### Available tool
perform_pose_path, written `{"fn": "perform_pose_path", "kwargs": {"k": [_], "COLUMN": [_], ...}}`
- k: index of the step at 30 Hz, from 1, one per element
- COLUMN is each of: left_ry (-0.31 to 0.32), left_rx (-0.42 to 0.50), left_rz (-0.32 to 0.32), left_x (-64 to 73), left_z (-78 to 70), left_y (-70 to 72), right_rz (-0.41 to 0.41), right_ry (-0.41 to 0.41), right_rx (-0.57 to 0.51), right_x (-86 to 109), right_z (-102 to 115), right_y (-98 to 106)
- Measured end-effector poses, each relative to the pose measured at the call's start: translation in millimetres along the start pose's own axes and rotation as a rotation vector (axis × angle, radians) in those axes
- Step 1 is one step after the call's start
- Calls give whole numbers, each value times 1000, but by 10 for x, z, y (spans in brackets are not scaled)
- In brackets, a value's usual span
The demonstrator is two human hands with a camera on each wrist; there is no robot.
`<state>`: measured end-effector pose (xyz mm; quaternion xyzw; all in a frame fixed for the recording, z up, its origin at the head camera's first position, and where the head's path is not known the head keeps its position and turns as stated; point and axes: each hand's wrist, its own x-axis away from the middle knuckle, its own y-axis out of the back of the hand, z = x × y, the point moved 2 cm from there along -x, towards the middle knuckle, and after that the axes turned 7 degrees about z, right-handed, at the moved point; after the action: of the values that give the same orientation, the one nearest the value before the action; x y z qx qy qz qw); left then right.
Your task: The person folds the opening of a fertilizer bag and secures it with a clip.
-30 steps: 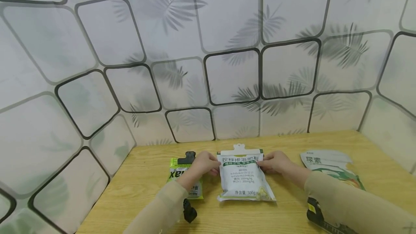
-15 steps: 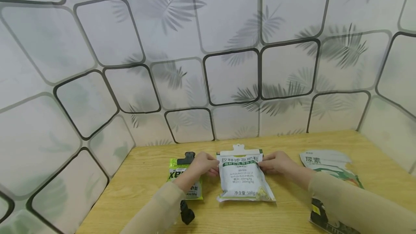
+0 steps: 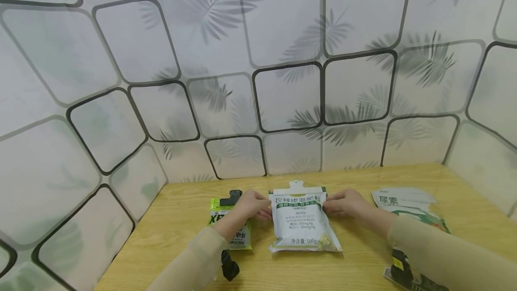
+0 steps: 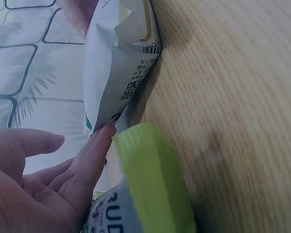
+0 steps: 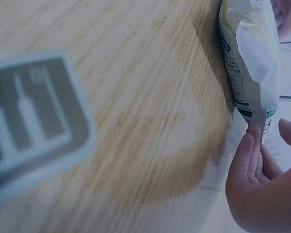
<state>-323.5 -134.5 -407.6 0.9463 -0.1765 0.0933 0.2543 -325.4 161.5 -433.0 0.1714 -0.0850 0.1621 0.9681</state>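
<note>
A white fertilizer bag (image 3: pixel 300 226) with green and black lettering lies mid-table, with a white clip (image 3: pixel 296 187) across its top edge. My left hand (image 3: pixel 252 204) is at the bag's upper left side. In the left wrist view the left hand (image 4: pixel 48 189) has its fingers extended and thumb apart, fingertips right at the bag's (image 4: pixel 102 73) edge. My right hand (image 3: pixel 346 203) is at the upper right side. In the right wrist view the right hand (image 5: pixel 262 189) also has extended fingers, their tips at the bag's (image 5: pixel 254 63) corner, thumb apart.
A green-yellow packet (image 3: pixel 241 239) with a black clip (image 3: pixel 231 197) lies left, partly under my left forearm. A white and green bag (image 3: pixel 400 199) lies right. A dark flat package (image 3: pixel 416 282) is partly behind my right sleeve. A patterned wall (image 3: pixel 291 152) stands behind the table.
Both hands have eased slightly outward, the right fingertips from over the bag's front to its side edge. The forearms have spread a little. The bag has stayed in place.
</note>
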Motion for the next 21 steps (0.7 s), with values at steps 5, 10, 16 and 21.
{"fn": "perform_pose_path", "kwargs": {"k": [5,10,16,21], "left_ry": [11,11,-3,20], "left_rx": [17,0,20,24], "left_rz": [14,19,19,13], "left_x": [1,9,22,27], "left_z": [11,15,-4,-34], "left_y": [14,52,104,111], "right_rz": [-1,-20,-2,26], "right_ry": [11,5,29,41], "right_rx": [-5,8,27,43], "right_x": [28,57,96,133], "right_z": [-4,15,18,-14], "right_y": [32,67,105,132]}}
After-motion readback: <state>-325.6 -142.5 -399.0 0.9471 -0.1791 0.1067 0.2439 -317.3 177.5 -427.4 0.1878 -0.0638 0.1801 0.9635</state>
